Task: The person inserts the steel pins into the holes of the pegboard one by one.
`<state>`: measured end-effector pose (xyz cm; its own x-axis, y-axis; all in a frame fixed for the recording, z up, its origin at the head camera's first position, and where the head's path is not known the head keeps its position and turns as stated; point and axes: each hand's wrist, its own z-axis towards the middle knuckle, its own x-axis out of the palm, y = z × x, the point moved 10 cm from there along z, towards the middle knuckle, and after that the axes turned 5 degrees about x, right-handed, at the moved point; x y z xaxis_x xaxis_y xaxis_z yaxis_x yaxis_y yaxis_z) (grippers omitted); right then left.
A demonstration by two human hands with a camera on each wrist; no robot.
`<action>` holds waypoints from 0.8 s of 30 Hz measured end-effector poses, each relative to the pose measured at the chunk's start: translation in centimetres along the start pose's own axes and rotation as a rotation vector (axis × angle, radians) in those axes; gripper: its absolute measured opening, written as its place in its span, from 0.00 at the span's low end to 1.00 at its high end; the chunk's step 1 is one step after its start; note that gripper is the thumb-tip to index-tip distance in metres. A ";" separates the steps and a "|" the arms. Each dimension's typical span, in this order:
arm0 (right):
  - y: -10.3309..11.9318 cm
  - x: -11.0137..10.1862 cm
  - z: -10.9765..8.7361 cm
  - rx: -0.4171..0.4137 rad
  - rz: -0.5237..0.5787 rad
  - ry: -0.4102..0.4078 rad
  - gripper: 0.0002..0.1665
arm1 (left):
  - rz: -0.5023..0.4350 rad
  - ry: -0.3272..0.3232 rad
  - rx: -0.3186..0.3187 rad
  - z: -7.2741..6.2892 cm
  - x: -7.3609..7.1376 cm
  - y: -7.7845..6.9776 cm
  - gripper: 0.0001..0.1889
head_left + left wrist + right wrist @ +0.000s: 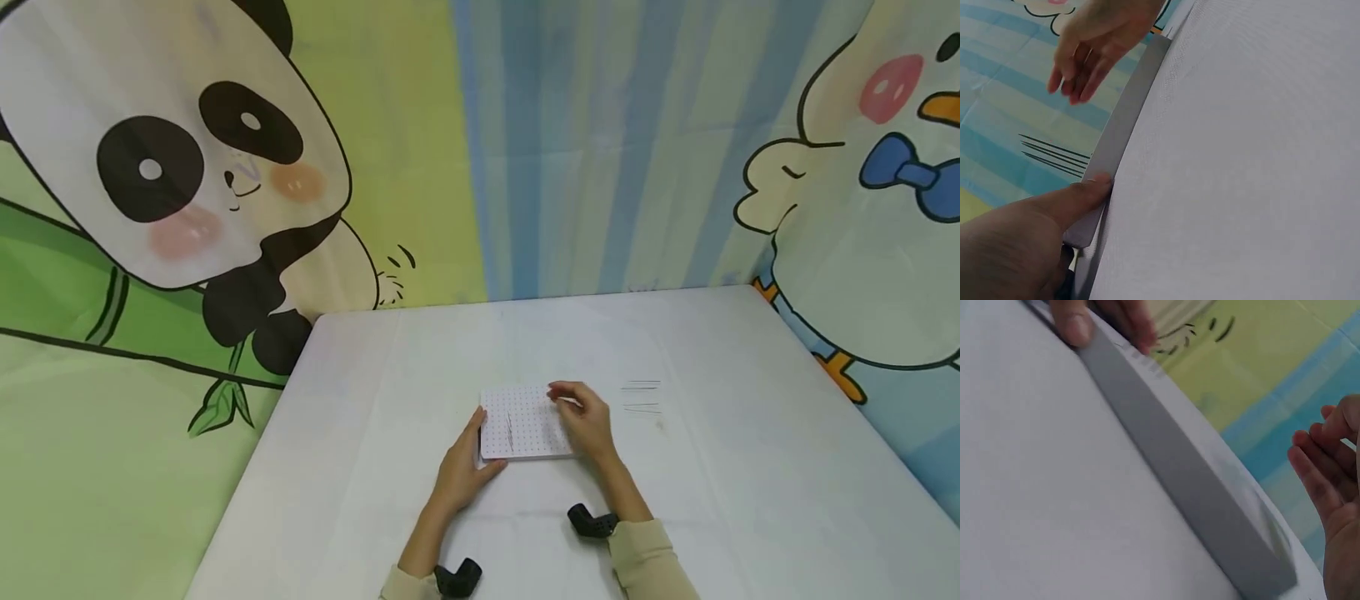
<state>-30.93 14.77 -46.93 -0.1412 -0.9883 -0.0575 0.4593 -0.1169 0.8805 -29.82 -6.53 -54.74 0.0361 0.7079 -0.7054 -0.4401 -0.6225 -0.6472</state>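
A white board (525,437) dotted with rows of small holes lies on the table. Its front left corner is gripped by my left hand (461,475), thumb on the front side (1099,206) and fingers along the left side. Several thin dark needle-like rods (1054,156) stand up from the board's left part. My right hand (587,421) hovers above the board's right part, its fingers loosely bent. Neither wrist view shows anything between those fingertips (1300,453).
Several more thin dark rods (641,385) lie apart on the white table (375,400), right of the board. Behind the table hangs a cloth (585,167) printed with stripes and cartoon animals. Black devices (592,521) are strapped to both wrists.
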 end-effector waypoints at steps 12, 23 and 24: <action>-6.8 -11.8 -1.5 0.218 -0.582 -0.211 0.08 | -0.095 0.108 0.001 1.6 -1.4 2.0 0.47; -6.3 -12.1 -1.6 0.187 -0.797 -0.120 0.05 | -0.141 0.071 -0.003 0.6 -1.0 1.4 0.46; -6.2 -12.3 -1.5 0.182 -0.808 -0.116 0.05 | -0.144 0.068 -0.011 0.4 -0.7 1.4 0.46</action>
<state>-30.72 27.45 -52.38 -0.4598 -0.5894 -0.6642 0.0302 -0.7579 0.6517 -30.77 -7.74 -55.04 0.1592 0.7662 -0.6225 -0.4157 -0.5199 -0.7463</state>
